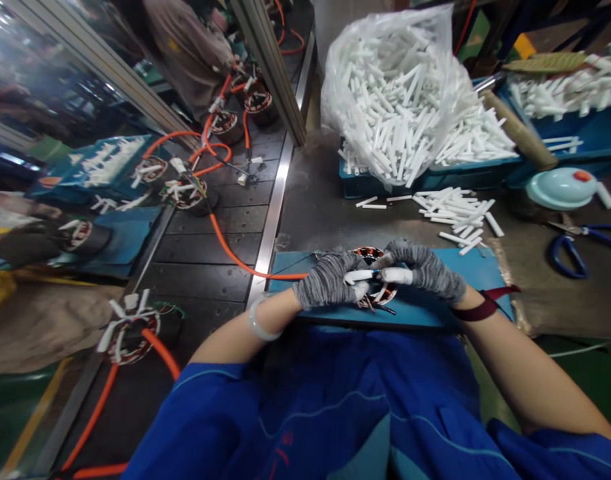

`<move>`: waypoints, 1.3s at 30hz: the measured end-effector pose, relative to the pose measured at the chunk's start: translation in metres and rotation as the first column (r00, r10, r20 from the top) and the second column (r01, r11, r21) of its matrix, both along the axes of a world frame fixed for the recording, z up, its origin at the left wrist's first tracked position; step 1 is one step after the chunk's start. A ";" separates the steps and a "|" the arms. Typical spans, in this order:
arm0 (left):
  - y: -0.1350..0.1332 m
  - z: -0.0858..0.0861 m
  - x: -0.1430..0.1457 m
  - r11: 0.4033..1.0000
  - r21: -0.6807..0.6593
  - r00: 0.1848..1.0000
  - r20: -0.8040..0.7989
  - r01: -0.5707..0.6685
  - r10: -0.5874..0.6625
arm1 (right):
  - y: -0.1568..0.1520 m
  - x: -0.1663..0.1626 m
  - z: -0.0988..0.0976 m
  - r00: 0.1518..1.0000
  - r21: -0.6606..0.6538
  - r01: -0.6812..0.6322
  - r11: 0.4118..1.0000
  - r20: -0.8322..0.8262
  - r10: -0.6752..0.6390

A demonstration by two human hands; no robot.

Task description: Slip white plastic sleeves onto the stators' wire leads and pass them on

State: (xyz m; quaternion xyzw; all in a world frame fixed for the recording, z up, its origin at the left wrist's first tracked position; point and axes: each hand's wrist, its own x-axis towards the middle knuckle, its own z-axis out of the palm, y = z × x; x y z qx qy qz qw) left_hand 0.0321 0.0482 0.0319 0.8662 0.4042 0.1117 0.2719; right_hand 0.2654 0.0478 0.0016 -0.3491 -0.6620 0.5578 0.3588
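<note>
My left hand (331,279) and my right hand (425,270) wear grey striped knit gloves with white at the fingertips. They meet over a motor stator (369,253) with copper windings, lying on a blue mat (453,260). Between the fingers of my left hand is a short white sleeve (361,274). The fingers of my right hand close at its right end; what they pinch there is too small to name. An orange cable (286,276) runs from the left towards the stator and passes behind my left hand. Dark wire ends show at the stator's near edge.
Loose white sleeves (458,213) lie beyond the mat, below a plastic bag (335,100) of sleeves on blue bins. Blue-handled scissors (568,257) and a light-blue lidded container (560,189) stand right. Left, a slatted conveyor (240,230) carries several stators; co-workers are at its far side.
</note>
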 end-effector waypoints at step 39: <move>0.028 0.021 0.039 0.941 0.016 0.886 -0.340 0.339 -0.313 | -0.014 0.021 -0.022 0.966 -0.033 0.257 0.966 0.027 -0.256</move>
